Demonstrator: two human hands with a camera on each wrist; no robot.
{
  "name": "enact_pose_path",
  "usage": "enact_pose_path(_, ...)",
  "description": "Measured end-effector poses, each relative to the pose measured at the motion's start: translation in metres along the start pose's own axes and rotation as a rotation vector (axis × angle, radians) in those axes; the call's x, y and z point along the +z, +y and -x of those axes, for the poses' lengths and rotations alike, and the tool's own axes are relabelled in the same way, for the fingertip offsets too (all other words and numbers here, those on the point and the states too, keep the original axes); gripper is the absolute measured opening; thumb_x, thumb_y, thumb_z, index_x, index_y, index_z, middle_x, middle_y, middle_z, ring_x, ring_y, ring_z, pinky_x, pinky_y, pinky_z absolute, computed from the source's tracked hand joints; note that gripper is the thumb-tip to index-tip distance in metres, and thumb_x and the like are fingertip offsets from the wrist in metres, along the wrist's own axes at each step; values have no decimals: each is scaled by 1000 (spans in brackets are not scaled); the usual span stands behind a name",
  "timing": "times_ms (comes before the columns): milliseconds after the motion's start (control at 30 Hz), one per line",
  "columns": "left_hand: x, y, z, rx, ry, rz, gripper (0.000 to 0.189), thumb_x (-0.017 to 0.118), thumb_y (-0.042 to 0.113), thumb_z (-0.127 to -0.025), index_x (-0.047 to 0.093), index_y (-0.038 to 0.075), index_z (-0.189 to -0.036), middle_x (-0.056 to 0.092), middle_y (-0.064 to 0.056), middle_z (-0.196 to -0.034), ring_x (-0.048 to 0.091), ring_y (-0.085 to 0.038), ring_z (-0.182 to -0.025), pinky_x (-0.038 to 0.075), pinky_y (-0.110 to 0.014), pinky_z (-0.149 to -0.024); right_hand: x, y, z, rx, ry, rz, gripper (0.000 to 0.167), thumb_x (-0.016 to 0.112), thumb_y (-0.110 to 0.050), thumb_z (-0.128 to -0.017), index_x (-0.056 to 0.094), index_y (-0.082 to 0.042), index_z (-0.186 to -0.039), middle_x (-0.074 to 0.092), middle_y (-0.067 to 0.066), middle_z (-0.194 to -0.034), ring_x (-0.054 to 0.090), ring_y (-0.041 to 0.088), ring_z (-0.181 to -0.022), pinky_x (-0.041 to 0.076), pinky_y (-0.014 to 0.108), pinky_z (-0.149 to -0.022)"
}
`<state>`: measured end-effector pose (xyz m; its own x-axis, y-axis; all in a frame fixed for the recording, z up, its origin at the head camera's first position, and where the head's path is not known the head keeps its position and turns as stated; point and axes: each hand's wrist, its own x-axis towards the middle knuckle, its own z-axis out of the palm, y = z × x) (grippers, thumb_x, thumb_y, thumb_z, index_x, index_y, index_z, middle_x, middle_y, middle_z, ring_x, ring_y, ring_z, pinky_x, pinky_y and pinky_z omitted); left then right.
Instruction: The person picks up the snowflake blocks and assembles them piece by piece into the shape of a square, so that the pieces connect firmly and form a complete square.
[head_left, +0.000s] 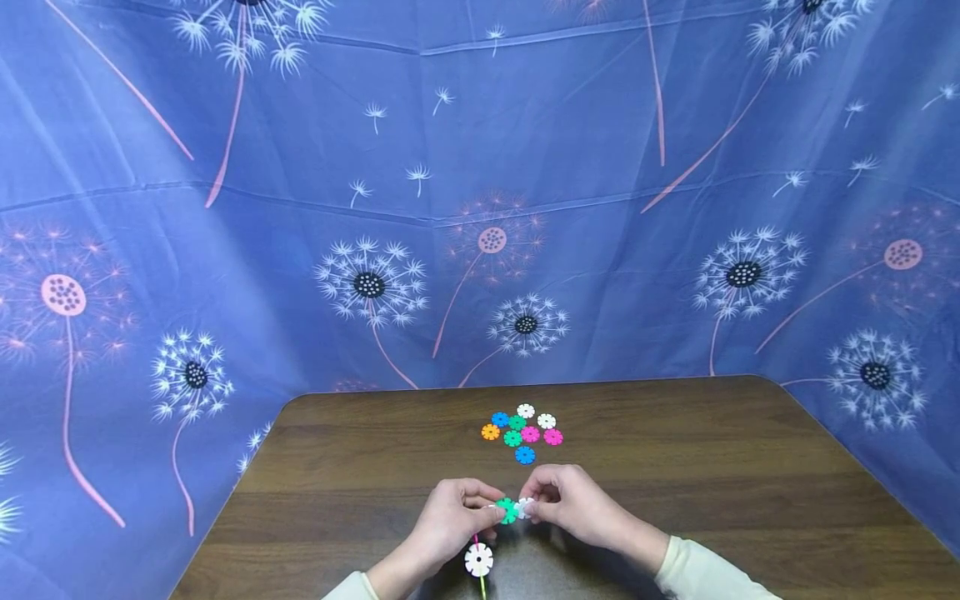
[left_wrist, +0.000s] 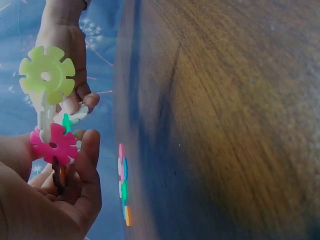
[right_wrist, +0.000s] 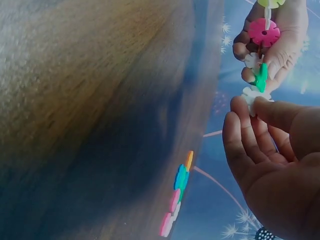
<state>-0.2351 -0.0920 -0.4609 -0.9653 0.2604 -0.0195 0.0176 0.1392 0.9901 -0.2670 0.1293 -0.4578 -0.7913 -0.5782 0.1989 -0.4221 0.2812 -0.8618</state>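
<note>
My left hand (head_left: 448, 515) pinches a green notched plastic disc (head_left: 507, 511) at the end of a chain of interlocking discs. In the left wrist view, the chain includes a pink disc (left_wrist: 54, 144) and a yellow-green disc (left_wrist: 47, 75), with a white disc (head_left: 479, 559) between them. An orange-brown disc (left_wrist: 62, 176) shows edge-on by the left fingers, partly hidden. Between thumb and fingers, my right hand (head_left: 573, 504) holds another white disc (head_left: 525, 507), its edge right at the green disc's edge. Fingertips cover part of both.
Beyond the hands, several loose discs lie grouped on the brown wooden table (head_left: 360, 467): blue (head_left: 525, 455), orange (head_left: 491, 432), green, pink and white ones. A blue cloth (head_left: 600, 250) with dandelion prints hangs behind the table and along its sides.
</note>
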Motion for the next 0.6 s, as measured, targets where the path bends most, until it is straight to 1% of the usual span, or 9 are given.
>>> enact_pose_path(133, 0, 0, 1, 15, -3, -35, 13, 74, -1, -87, 72, -4, -100, 74, -12, -79, 68, -23, -59, 56, -30, -56, 1, -1, 0, -59, 13, 51, 6, 75, -1, -89, 71, -6, -86, 66, -4, -79, 65, 8, -66, 54, 25, -59)
enact_pose_path(333, 2, 5, 2, 25, 7, -66, 13, 76, -1, -86, 73, -3, -98, 75, -10, -78, 67, -19, -58, 55, -27, -55, 2, 0, 1, -149, 37, 113, 8, 78, -1, -86, 73, -8, -84, 65, -10, -78, 63, 3, -68, 53, 24, -61)
enact_pose_path(433, 3, 5, 1, 31, 16, -71, 12, 76, -2, -86, 74, -3, -98, 75, -11, -79, 68, -24, -59, 55, -27, -55, 3, 1, 0, -204, 63, 143, 10, 78, -1, -85, 73, -9, -84, 66, -10, -79, 62, 1, -70, 53, 23, -61)
enact_pose_path(500, 3, 5, 0, 32, 19, -73, 12, 76, -2, -86, 74, -3, -98, 75, -11, -79, 69, -26, -60, 55, -28, -55, 3, 2, 0, -219, 75, 150, 10, 79, -1, -84, 73, -9, -83, 67, -10, -79, 62, 0, -70, 53, 23, -61)
enact_pose_path(600, 3, 5, -1, 26, 17, -67, 11, 76, -2, -86, 73, -3, -97, 75, -11, -78, 69, -25, -59, 55, -27, -55, 2, 3, 0, -208, 77, 135, 9, 79, -1, -84, 73, -8, -84, 68, -8, -78, 62, 1, -70, 53, 23, -61)
